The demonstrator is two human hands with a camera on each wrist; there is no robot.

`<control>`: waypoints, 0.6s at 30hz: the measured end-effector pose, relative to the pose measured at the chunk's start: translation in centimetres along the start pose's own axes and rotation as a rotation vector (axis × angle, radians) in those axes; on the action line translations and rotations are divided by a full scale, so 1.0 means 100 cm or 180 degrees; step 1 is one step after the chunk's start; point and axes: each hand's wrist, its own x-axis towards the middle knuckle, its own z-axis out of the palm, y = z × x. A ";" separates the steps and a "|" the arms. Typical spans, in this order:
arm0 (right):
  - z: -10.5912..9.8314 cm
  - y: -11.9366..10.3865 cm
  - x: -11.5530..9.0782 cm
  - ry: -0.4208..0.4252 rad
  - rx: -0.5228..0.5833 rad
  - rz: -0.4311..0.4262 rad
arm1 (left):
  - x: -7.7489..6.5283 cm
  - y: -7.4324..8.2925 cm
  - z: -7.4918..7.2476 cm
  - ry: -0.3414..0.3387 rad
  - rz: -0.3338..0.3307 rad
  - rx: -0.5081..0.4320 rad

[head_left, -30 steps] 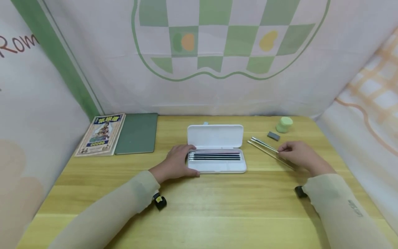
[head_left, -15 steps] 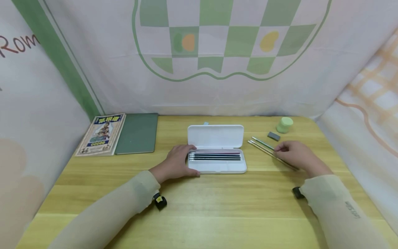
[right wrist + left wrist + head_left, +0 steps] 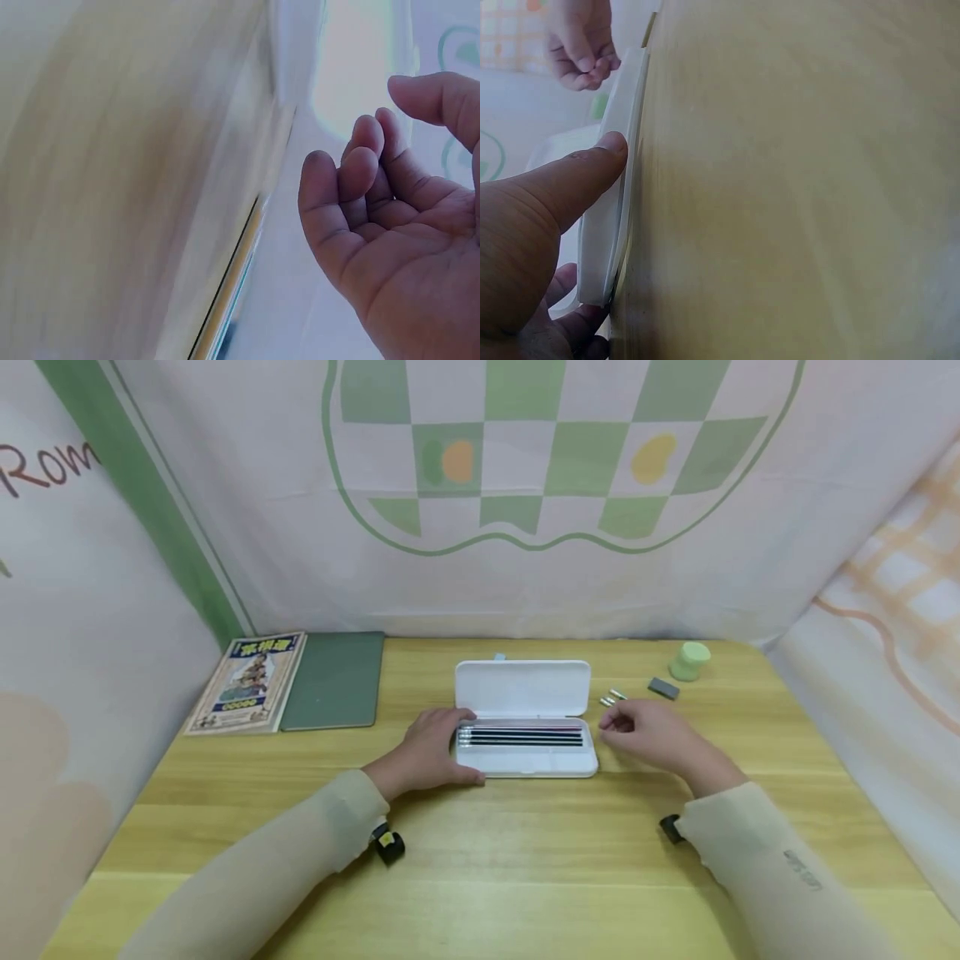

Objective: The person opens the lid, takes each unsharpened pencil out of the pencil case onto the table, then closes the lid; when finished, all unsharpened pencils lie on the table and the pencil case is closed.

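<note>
At the middle of the pale wood-grain table (image 3: 525, 860), slim white rectangular pencil case (image 3: 510, 765) lies open, long side toward the wearer. Its white rounded-corner lid (image 3: 522, 687) is tipped up along the far side. Inside the tray: row of thin dark pencils (image 3: 525, 739), parallel, silvery ends to the left, bare strip in front of them.

Left hand (image 3: 429, 752) holds the case's left end: thumb along the front wall, fingers round the end toward the back. Grip spans the case's depth.

Right hand (image 3: 648, 733) hangs above the table just off the case's right end. Fingers loosely curled, thumb apart from them, narrow gap, nothing held per right wrist view. Below it, slender yellow and green pencils (image 3: 232, 292) lie on the table; head view shows only their pale far ends, the hand hides the rest.

Beyond, far right: small dark grey rectangular block (image 3: 663, 688), with pale green waisted object (image 3: 688, 661) upright just behind it. Far left: illustrated paper book (image 3: 247, 683) flat against dark green flat rectangular cover (image 3: 335, 681), edges touching or nearly, can't tell.
</note>
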 end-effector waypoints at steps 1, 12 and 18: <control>0.003 -0.004 0.002 -0.0012 0.0026 -0.0065 | 0.000 0.000 0.000 -0.0002 0.0004 0.0000; 0.030 -0.024 0.016 -0.0152 0.0238 -0.0360 | 0.000 0.000 0.001 -0.0004 0.0004 0.0018; 0.034 -0.032 0.023 -0.0284 0.0175 -0.0389 | 0.001 -0.001 0.002 0.0026 -0.0010 0.0045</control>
